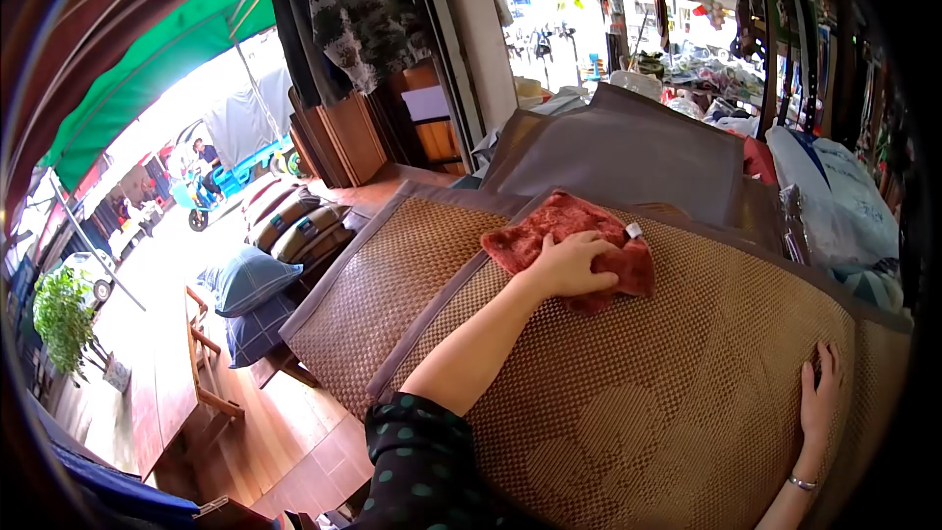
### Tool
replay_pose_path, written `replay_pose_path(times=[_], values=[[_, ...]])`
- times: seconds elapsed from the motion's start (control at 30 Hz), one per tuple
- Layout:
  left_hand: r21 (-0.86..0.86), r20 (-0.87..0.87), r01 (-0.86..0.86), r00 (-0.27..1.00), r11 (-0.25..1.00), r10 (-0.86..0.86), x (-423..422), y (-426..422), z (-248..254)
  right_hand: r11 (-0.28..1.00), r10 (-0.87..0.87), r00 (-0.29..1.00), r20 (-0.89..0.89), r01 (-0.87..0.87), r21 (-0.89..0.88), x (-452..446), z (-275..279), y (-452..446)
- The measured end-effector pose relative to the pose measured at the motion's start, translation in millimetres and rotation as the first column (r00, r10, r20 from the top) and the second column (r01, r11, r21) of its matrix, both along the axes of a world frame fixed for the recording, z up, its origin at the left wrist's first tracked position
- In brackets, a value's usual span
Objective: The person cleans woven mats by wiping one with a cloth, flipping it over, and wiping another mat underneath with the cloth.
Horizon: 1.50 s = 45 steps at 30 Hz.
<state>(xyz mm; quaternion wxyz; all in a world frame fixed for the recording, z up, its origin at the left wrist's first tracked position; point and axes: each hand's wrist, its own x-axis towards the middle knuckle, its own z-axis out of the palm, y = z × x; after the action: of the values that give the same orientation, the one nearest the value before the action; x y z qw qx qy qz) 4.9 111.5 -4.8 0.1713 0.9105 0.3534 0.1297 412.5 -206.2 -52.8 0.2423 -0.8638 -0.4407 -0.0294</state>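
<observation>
My left hand [574, 267] presses a rust-red plush cloth [525, 238] down on a woven brown mat [589, 363], its fingers curved over the fabric. A small white tag sticks out at the cloth's right edge. At the right side of the same mat, my right hand [820, 397] lies flat with fingers stretched and holds nothing; a bracelet is on that wrist. Under and left of this mat lies another woven mat [392, 275] with a grey border. Beyond them is a smooth grey-brown sheet [618, 152].
Blue cushions [253, 280] and rolled textiles [299, 224] are stacked at the left, near a wooden bench [162, 383]. Plastic-wrapped goods [834, 196] stand at the right. Clothes [363, 10] hang above. A person [204, 154] is by a blue vehicle outside.
</observation>
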Motion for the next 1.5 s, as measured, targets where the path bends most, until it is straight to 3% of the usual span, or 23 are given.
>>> replay_pose_path(times=[0.1, 0.2, 0.3, 0.4, 0.43, 0.63, 0.7, 0.8, 0.83, 0.9, 0.97, 1.03, 1.17, 1.23, 1.37, 1.43, 1.5], values=[[0.079, -0.003, 0.210, 0.978, 0.974, -0.211, 19.7, -42.7, 5.1, 1.000, 0.024, 1.000, 0.012, -0.024, 0.018, 6.9, -5.8, -0.9], [0.057, 0.064, 0.560, 0.824, 0.826, -0.563, 41.6, -97.9, 8.0, 0.999, 0.034, 0.999, 0.017, -0.034, 0.016, 10.1, -6.8, -1.2], [0.110, 0.065, 0.723, 0.679, 0.682, -0.731, 47.6, -142.9, -1.6, 1.000, 0.012, 1.000, 0.028, -0.012, -0.004, 7.0, -4.5, 0.3], [0.034, 0.052, 0.732, 0.679, 0.681, -0.732, 48.5, -136.0, 4.3, 1.000, 0.003, 1.000, 0.025, -0.002, -0.016, 4.7, -2.0, -0.9], [0.010, 0.036, 0.682, 0.731, 0.732, -0.682, 46.7, -126.3, 10.7, 1.000, 0.019, 1.000, 0.019, -0.019, -0.009, 4.1, -1.0, -1.4], [-0.001, 0.066, 0.167, 0.984, 0.986, -0.166, 16.9, -17.4, 4.3, 1.000, -0.018, 1.000, 0.017, 0.018, -0.025, 0.3, 2.2, -0.7], [-0.026, 0.066, -0.005, 0.998, 1.000, 0.006, -0.2, 7.8, -0.2, 0.999, -0.022, 1.000, 0.013, 0.023, -0.036, -4.9, 6.9, -0.3], [0.000, 0.076, -0.105, 0.992, 0.994, 0.105, -6.5, 8.8, -3.9, 0.999, -0.018, 1.000, 0.003, 0.018, -0.033, -3.5, 5.7, -0.2], [0.002, 0.077, -0.105, 0.992, 0.994, 0.105, -4.4, 5.8, -4.8, 1.000, -0.008, 1.000, -0.003, 0.008, -0.020, -2.6, 4.2, -0.3], [-0.044, -0.016, 0.082, 0.996, 0.996, -0.083, 7.1, -21.3, 13.9, 1.000, -0.008, 1.000, -0.007, 0.008, -0.020, -3.2, 4.6, -0.3], [0.053, -0.002, 0.307, 0.952, 0.950, -0.307, 25.3, -55.2, 9.4, 1.000, -0.008, 1.000, -0.011, 0.008, -0.019, -2.7, 4.6, 0.2], [0.041, 0.054, 0.557, 0.828, 0.829, -0.559, 40.9, -97.0, 10.7, 1.000, -0.001, 1.000, -0.020, 0.001, -0.012, -0.9, 3.1, 0.4], [0.178, 0.104, 0.786, 0.583, 0.592, -0.806, 52.0, -160.4, -9.4, 0.997, -0.048, 0.999, 0.019, 0.049, -0.062, -0.3, 2.2, 1.0], [0.180, 0.122, 0.790, 0.573, 0.586, -0.810, 51.7, -156.1, -10.9, 0.998, -0.027, 0.999, 0.036, 0.028, -0.049, 1.4, 0.6, -0.6], [-0.067, -0.008, 0.606, 0.794, 0.792, -0.608, 49.2, -109.7, 22.5, 0.983, -0.071, 0.996, -0.051, 0.061, -0.173, -23.7, 30.0, -11.8], [0.045, 0.036, 0.420, 0.906, 0.906, -0.422, 40.3, -72.9, 9.5, 1.000, -0.009, 0.998, -0.060, 0.010, 0.028, -8.0, 8.5, -0.5], [0.008, -0.005, 0.251, 0.968, 0.968, -0.251, 27.4, -51.8, 7.8, 0.997, -0.058, 0.991, -0.117, 0.063, 0.034, -20.1, 24.2, -5.0]])
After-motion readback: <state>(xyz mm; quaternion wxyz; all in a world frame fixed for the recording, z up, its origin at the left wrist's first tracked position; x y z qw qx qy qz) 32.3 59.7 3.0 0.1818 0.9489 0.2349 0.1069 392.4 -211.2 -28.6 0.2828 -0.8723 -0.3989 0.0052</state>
